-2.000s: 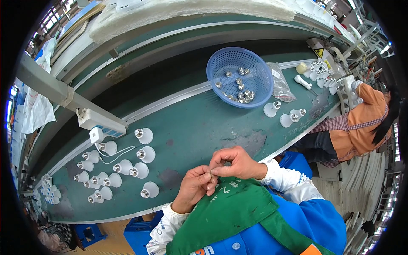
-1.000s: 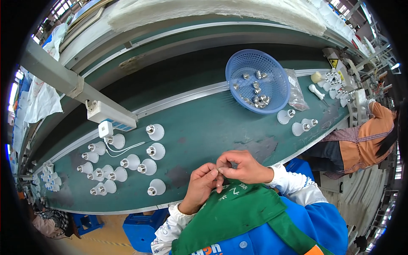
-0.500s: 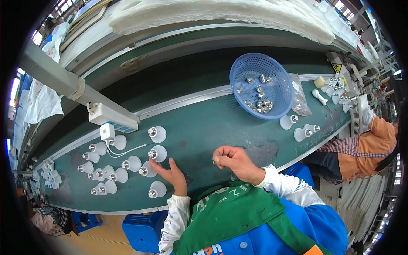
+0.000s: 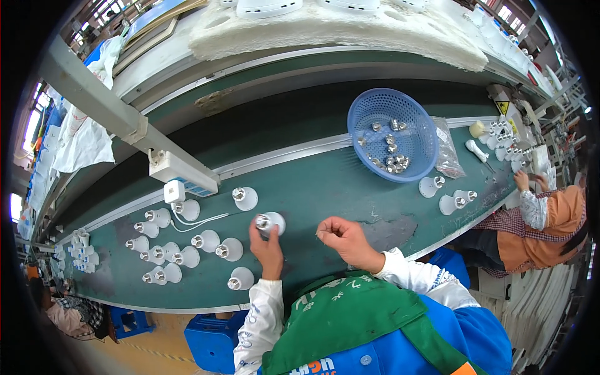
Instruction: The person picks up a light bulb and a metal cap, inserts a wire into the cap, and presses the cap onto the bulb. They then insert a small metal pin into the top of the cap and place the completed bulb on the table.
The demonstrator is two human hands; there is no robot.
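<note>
Factory workshop, green workbench (image 4: 312, 194), white bulb bodies (image 4: 209, 240), basket (image 4: 424, 134) of metal caps (image 4: 399, 164), co-worker (image 4: 559, 215)

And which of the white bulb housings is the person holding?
The white bulb housing gripped in the left hand. Only this one is held; the person's hands do not touch the others on the green table.

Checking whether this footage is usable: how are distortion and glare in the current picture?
Head view: strong fisheye bending curves the green bench; head view: windows at the picture's left burn white, metal caps in the blue basket glint; head view: the white bulb in the left grip looks distinct.
</note>
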